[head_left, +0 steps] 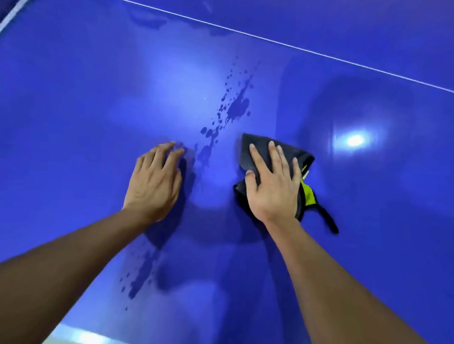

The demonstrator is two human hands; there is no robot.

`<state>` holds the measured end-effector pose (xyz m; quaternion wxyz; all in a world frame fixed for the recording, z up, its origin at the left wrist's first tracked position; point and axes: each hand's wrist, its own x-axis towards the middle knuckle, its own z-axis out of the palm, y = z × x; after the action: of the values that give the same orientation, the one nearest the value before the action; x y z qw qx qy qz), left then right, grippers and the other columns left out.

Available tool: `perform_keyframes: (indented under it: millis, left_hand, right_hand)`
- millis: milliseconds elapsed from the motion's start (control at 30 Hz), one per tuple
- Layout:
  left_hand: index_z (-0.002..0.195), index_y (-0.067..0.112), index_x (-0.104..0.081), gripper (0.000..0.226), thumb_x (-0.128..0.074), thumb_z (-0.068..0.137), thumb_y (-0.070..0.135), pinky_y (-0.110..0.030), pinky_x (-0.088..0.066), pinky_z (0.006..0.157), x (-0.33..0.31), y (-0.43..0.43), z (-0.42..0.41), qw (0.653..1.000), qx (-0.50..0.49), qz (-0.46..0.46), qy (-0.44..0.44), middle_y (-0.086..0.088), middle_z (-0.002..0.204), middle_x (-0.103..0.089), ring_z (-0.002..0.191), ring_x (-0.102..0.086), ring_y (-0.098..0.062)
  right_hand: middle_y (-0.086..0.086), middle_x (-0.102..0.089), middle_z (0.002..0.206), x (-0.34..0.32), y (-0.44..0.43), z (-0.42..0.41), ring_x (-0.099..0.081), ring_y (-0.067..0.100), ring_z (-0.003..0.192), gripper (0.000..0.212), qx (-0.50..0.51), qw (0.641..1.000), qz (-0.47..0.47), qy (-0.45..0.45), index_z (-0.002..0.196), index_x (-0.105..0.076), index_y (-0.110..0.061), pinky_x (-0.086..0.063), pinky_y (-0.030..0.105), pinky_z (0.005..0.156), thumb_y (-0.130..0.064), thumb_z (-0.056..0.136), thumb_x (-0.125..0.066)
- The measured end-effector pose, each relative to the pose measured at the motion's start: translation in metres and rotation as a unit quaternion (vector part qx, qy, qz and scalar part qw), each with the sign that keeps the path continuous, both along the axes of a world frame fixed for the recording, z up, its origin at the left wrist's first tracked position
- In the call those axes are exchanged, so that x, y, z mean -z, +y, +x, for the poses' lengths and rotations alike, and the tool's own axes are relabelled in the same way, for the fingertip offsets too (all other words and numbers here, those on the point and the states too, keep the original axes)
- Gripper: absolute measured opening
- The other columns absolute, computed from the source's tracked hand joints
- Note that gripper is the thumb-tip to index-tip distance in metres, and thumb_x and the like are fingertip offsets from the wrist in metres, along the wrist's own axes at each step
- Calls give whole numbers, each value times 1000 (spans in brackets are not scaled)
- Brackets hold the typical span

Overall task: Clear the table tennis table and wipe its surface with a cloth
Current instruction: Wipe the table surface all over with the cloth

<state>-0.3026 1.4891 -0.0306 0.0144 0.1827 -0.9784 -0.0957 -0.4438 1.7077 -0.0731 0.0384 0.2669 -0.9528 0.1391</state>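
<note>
On the blue table (91, 110) the right hand (272, 190) pressed flat on the dark cloth (259, 147), beside the wet splatter (235, 108); the left hand (155, 178) rested with slack fingers. Best to sweep leftward through the droplets under steady pressure.

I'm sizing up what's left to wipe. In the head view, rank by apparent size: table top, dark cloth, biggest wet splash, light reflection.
1. table top, fills the view.
2. dark cloth, partly under the right hand.
3. biggest wet splash and light reflection: too alike to rank.
</note>
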Motion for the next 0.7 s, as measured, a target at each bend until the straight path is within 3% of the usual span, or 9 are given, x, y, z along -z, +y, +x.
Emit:
perform_keyframes:
  millis: [267, 500, 700]
  left_hand:
    - [151, 10, -39, 55, -34, 98, 26, -47, -23, 120, 21, -103, -123, 1000, 8, 15, 6, -13, 161, -33, 149, -27, -34]
    - [154, 14, -35, 55, -31, 101, 28, -47, -20, 123, 33, -105, -126, 1000, -4, 10, 20, -9, 163, -29, 151, -24, -31]
    - [153, 13, -37, 54, -33, 100, 25, -48, -22, 122, 31, -102, -124, 999, -1, 17, 32, -9, 162, -31, 151, -25, -31]
  right_hand:
    - [4, -26, 168, -3, -88, -190, -18, 18, 156, 55, 59, 997, 35, -23, 157, -35, -42, -5, 49, 127, -44, 102, -38]
    - [1, -22, 169, -15, -140, -304, -15, 16, 157, 55, 56, 996, 61, -37, 158, -31, -44, -4, 47, 127, -44, 103, -33]
    - [-1, -17, 171, -18, -151, -328, -12, 15, 157, 57, 43, 995, 70, -56, 158, -27, -46, -1, 47, 127, -47, 101, -27]
